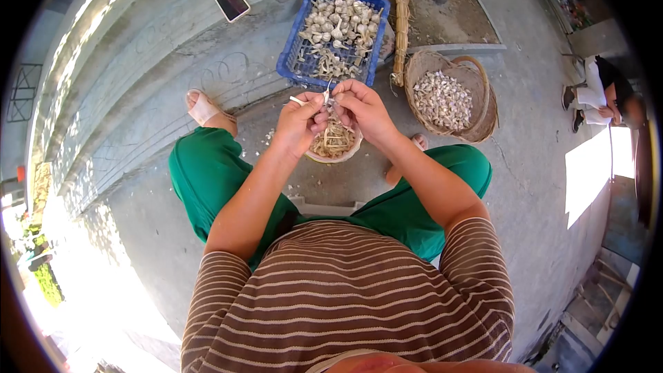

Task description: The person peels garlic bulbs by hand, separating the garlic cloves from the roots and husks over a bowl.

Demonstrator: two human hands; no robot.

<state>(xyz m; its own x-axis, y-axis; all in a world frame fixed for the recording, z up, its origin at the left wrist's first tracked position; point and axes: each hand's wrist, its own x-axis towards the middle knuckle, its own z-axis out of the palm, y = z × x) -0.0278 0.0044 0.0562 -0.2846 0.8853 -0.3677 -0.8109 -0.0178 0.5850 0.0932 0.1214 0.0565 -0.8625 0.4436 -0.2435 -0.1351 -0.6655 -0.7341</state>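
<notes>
My left hand [302,123] and my right hand [364,108] meet in front of me, fingers pinched around a small piece of garlic [327,97] with a thin pointed tip sticking up. A short white stick-like piece [297,101] juts out from between my left thumb and fingers. Right below the hands stands a round bowl [336,159] of dry stalks and peelings, partly hidden by them. Just beyond is a blue plastic crate [284,62] holding whole garlic bulbs [340,17] and loose pieces.
A wicker basket [488,107] of separated cloves [443,100] stands to the right, beside a straw broom [402,24]. A phone [232,4] lies on the concrete step [255,41] at left. Another person [602,90] is at far right. Peel scraps dot the floor.
</notes>
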